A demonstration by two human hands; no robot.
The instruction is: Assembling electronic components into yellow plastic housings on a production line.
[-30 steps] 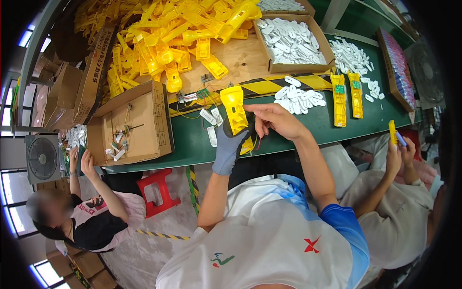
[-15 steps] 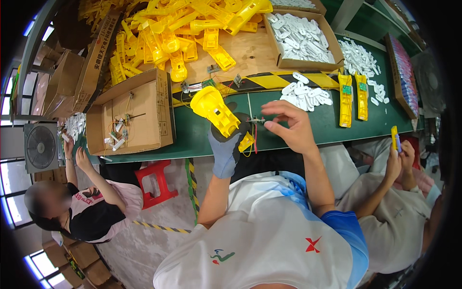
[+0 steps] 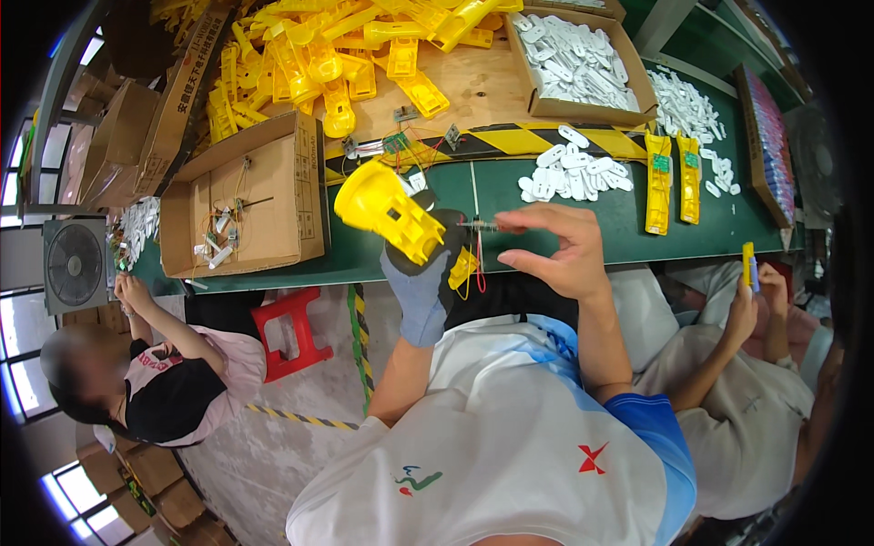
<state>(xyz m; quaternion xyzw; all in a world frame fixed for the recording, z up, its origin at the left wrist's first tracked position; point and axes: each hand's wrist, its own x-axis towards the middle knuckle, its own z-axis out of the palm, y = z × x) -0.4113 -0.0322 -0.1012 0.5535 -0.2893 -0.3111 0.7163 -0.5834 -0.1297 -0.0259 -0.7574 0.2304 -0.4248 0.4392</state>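
My left hand (image 3: 415,302), in a grey-blue glove with a dark palm, is closed around a yellow plastic flashlight housing (image 3: 375,198), its wide round end tilted up to the left. A smaller yellow piece (image 3: 462,269) shows below the gloved fingers. By those fingertips, a small circuit board (image 3: 477,225) is seen edge-on, with red and yellow wires hanging from it. My bare right hand (image 3: 563,247) is at the board's right end, thumb and forefinger spread apart. Whether the forefinger touches the board I cannot tell.
Yellow housings (image 3: 314,55) are heaped at the back. A cardboard box (image 3: 300,205) with wired parts stands left; white pieces (image 3: 575,173) and two yellow shells with green boards (image 3: 657,196) lie right. Co-workers sit on both sides, one beside a red stool (image 3: 296,337).
The housing in my left hand has shifted slightly left. My right thumb has dropped away from the forefinger, widening the gap. The left co-worker's raised hand has come down to the other.
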